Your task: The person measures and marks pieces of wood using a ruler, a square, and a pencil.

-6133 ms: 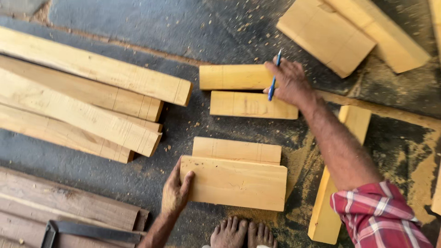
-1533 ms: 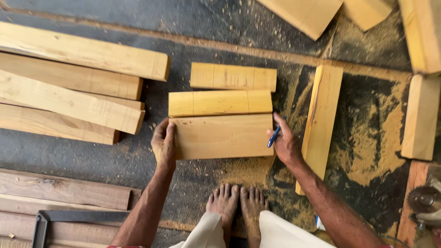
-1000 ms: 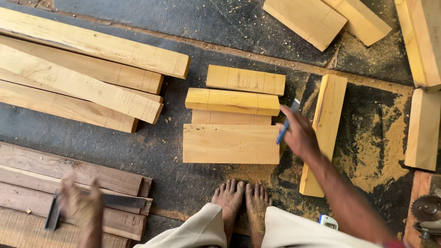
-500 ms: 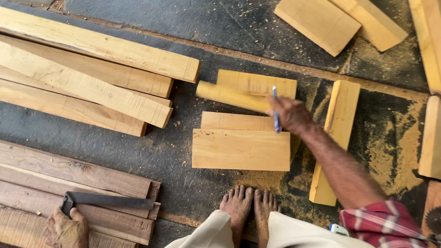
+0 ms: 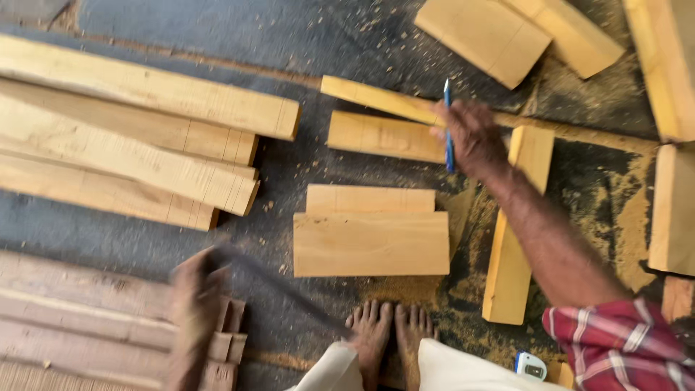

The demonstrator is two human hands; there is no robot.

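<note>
Wood blocks (image 5: 371,243) are seen pale, matt, smooth-sawn; floor (image 5: 217,29) dark, rough, w/ sawdust; pen (image 5: 448,127) blue, plastic-looking; sleeve (image 5: 622,347) checked cloth.

This is looking like a woodworking shop, a carpenter's floor-level workspace. Sawdust (image 5: 637,217) is lying thick over the dark floor (image 5: 217,29) on the right. Long sawn planks (image 5: 130,145) are stacking up on the left, short cut blocks (image 5: 371,244) are lying in the middle, and weathered boards (image 5: 72,318) are sitting near left. The person is squatting barefoot among the timber.
</note>
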